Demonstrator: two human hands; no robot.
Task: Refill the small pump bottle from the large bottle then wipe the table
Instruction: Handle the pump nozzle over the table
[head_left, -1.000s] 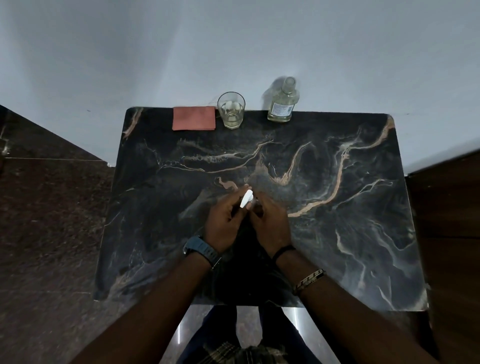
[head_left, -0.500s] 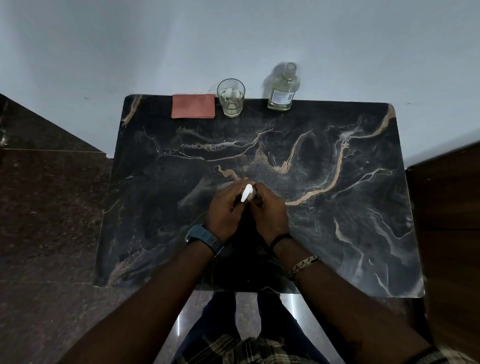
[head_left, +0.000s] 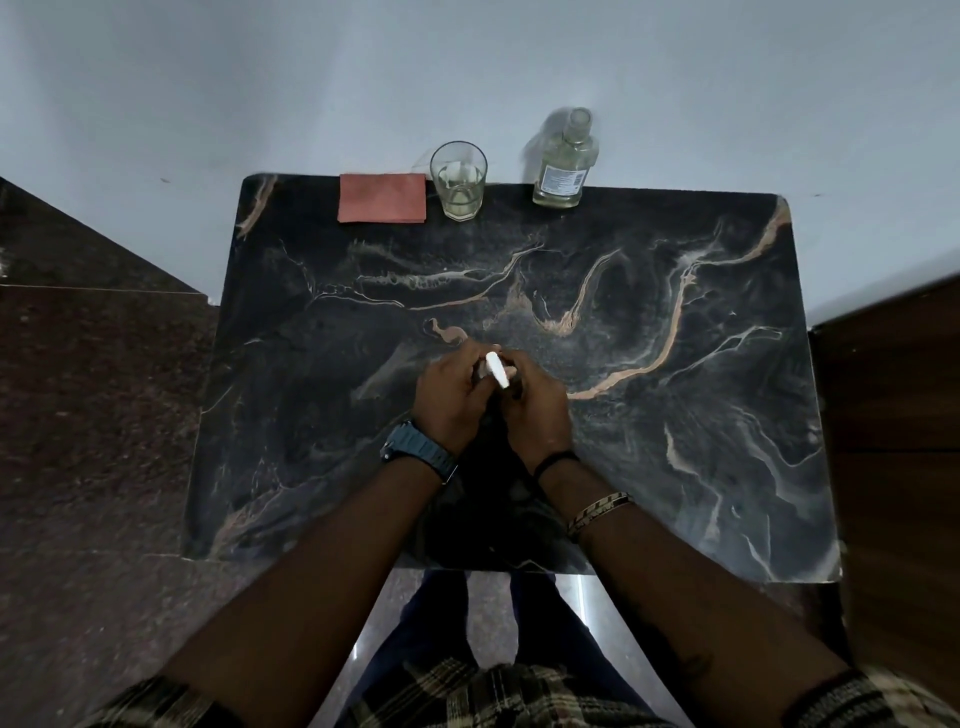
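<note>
We look down on the dark marbled surface (head_left: 649, 415), and our landmark is the drinking glass (head_left: 458, 179) at its far edge, by the pale wall (head_left: 363, 78). The glass stands upright with a little pale liquid in the bottom. Just to its left lies a folded reddish cloth (head_left: 382, 198), flat, close to the glass though we cannot tell if they touch. To the right of the glass, apart from it, stands the large bottle (head_left: 562, 166), clear, upright, with pale liquid low inside and no cap that we can make out. It carries a light label with fine print, too small for us to read.

Well nearer to us than the glass, about mid-surface, both our hands meet around the small pump bottle (head_left: 496, 370). Only its white pump top shows, poking up tilted between the fingers; the body is hidden. Nothing lies between the hands and the three things at the far edge, just bare marble with tan veins.

Our left hand (head_left: 451, 395) is curled closed around the bottle from the left, knuckles up, a dark watch (head_left: 418, 449) on the wrist. Our right hand (head_left: 537, 410) is closed against it from the right, fingers bent at the pump top, with a thin black band (head_left: 555, 461) and a gold bracelet (head_left: 598, 512) on the forearm. Both forearms angle inward from plaid sleeves (head_left: 852, 699).
</note>
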